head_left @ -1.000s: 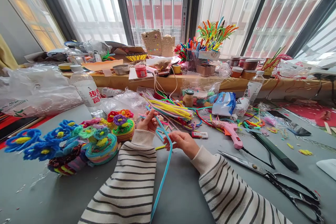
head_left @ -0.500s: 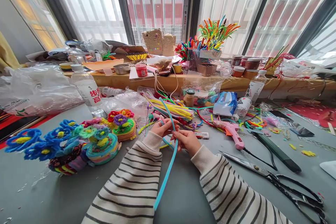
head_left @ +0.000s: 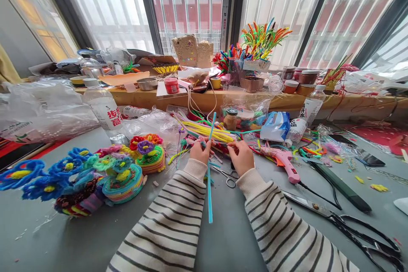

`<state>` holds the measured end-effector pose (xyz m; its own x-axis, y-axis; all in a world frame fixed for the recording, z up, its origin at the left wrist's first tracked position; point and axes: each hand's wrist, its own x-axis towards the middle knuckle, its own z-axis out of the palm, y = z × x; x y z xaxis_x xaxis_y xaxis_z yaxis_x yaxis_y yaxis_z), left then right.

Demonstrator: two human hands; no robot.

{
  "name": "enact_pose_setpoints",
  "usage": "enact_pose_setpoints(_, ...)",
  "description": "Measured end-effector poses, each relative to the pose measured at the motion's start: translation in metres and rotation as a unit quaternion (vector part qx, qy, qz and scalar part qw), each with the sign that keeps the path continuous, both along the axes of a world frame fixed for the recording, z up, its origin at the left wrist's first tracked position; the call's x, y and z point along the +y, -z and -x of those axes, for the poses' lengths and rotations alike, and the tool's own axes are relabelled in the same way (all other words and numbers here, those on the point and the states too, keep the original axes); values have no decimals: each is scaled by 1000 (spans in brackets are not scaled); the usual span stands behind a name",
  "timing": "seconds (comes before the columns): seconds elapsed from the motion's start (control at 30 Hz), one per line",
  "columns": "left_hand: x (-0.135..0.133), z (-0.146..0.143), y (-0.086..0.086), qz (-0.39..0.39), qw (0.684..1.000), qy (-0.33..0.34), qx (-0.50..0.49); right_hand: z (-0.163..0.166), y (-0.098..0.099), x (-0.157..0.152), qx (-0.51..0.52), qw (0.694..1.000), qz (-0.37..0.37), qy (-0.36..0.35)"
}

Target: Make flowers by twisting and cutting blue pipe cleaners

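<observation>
My left hand [head_left: 200,151] is closed on a long light-blue pipe cleaner [head_left: 209,187], which stands nearly upright and runs from above the hand down to the grey table [head_left: 223,238]. My right hand [head_left: 241,155] is pinched beside it on something small I cannot make out, close to the pile of loose coloured pipe cleaners [head_left: 207,131]. Small scissors [head_left: 228,175] lie on the table just under my right wrist. Both sleeves are striped.
Finished pipe-cleaner flowers [head_left: 95,172] lie at the left. A pink glue gun [head_left: 283,161], large black scissors [head_left: 350,225] and a dark flat tool [head_left: 341,187] lie at the right. A water bottle [head_left: 103,108], plastic bags and a cluttered wooden shelf [head_left: 204,95] stand behind.
Both hands moved forward toward the pipe cleaner pile. The blue pipe cleaner swung from slanting to nearly upright. Small scissors came into view under my right wrist.
</observation>
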<state>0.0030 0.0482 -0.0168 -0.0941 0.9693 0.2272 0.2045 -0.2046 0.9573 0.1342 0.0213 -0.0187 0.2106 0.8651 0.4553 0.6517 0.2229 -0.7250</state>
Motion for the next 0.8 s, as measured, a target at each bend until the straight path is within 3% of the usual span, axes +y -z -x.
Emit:
enact_pose_setpoints(0.23, 4, -8, -2, -66, 982, -57, 167, -6, 5, 6, -51, 998, -19, 38)
enact_pose_setpoints(0.5, 4, -13, -5, -80, 969, -46, 230, -8, 3, 9, -82, 996, -18, 19)
enact_pose_setpoints(0.8, 4, -14, 0, -127, 954, -21, 269, -7, -1, 9, -196, 980, -28, 38)
